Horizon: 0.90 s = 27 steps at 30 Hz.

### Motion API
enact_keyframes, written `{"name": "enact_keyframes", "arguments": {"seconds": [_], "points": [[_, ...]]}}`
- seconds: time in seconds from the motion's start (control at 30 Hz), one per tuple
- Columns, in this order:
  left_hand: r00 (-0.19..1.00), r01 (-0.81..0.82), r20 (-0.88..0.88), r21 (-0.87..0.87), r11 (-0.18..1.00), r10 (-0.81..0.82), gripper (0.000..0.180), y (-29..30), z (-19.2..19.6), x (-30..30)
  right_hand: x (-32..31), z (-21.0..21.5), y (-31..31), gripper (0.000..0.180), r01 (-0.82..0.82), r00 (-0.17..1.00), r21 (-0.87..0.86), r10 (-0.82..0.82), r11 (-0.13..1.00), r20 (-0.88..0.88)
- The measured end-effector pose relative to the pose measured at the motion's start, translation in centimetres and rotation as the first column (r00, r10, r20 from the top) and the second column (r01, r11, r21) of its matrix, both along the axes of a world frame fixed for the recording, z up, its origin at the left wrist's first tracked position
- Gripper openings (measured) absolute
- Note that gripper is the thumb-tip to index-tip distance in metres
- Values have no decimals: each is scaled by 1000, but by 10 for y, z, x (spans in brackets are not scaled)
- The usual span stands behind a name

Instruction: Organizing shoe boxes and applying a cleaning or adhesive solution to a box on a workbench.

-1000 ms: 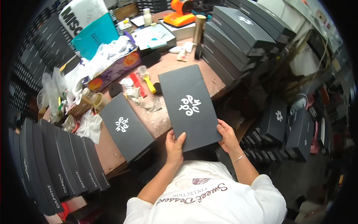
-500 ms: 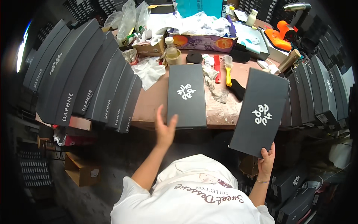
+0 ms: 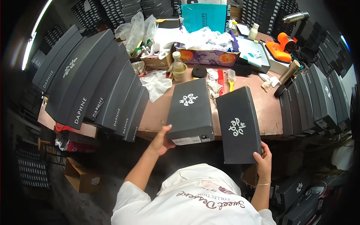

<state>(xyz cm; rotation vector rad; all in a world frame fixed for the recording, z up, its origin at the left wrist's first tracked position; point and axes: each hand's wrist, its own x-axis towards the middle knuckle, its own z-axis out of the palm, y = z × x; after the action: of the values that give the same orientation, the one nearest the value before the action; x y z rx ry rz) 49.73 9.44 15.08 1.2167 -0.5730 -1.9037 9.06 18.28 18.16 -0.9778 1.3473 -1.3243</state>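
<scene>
Your left hand (image 3: pixel 162 140) grips the near left corner of a dark grey lidded box (image 3: pixel 190 112), its labelled end jutting past the table (image 3: pixel 152 119) edge. Your right hand (image 3: pixel 263 157) clasps a second grey box (image 3: pixel 240 127) by its lower right corner, tilted just beside the first. Beyond them lie a yellow-handled brush (image 3: pixel 231 86) and a round black pad (image 3: pixel 199 72); stacked grey boxes flank you, a left stack (image 3: pixel 86 77) and a right stack (image 3: pixel 318 99).
</scene>
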Motion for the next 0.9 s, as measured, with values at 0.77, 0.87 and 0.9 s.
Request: {"name": "enact_keyframes", "arguments": {"seconds": [0.77, 0.87, 0.9], "points": [[506, -60, -847, -222, 973, -162, 88, 87, -36, 11, 124, -36, -74, 61, -421, 832, -30, 399, 907, 386], [990, 132, 24, -447, 885, -136, 100, 72, -10, 9, 109, -11, -72, 89, -506, 503, -302, 560, 808, 658], [970, 219, 208, -513, 830, -128, 101, 68, 3, 3, 114, 1, -75, 103, -565, 736, 34, 484, 824, 473]]}}
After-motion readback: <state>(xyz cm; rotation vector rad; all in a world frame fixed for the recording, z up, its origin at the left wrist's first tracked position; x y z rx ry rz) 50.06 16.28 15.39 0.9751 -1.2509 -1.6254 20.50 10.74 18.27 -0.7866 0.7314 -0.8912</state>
